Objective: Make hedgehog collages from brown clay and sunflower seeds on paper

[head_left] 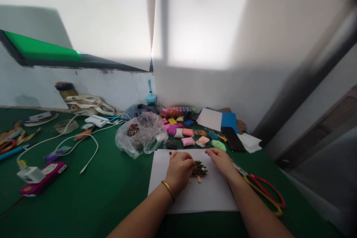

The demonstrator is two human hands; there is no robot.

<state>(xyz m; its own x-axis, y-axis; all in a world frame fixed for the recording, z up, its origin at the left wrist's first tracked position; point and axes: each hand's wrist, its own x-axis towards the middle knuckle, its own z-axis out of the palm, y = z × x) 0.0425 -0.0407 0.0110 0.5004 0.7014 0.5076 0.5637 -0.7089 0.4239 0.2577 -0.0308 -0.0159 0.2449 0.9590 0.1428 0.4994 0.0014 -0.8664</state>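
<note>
A small brown spiky figure, like a pine cone [201, 168], lies on a stack of white paper [214, 197]. Light-green dots sit on it, and small peach pieces stick out at its near side. My left hand [180, 169], with a gold bangle on the wrist, is closed at the figure's left side and covers part of it. Just right of the figure, my right hand [221, 160] rests over the paper, fingers loosely stretched, with nothing visible in them. A tiny black ball [170, 153] lies by the paper's far edge.
Colourful clay packets [187, 132] lie behind the paper, beside a clear plastic bag [139, 137]. Red-and-yellow-handled scissors [267, 189] lie near my right forearm. A dark phone [232, 138] is at the back right. White cables and a magenta power strip [44, 178] occupy the left.
</note>
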